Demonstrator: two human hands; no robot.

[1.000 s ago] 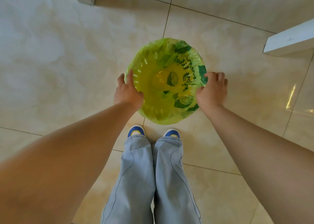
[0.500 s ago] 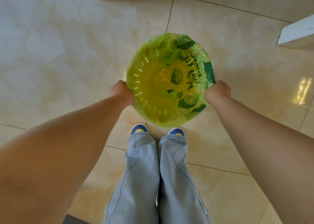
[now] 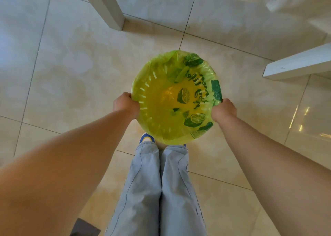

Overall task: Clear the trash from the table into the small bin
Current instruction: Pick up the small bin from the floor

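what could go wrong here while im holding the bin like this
The bag is thin and only folded over the bin's rim; where the left hand and right hand grip it, it could tear or slip off the rim.

The bin hides part of both shoes, so you might trip while walking.

The white table legs stand close ahead, so the bin could bump one.

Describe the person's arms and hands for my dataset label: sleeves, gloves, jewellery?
Both forearms are bare to the frame edge, with no sleeves in view. The left hand and right hand wear no gloves; no watch, bracelet or ring is visible. The fingers are mostly hidden.
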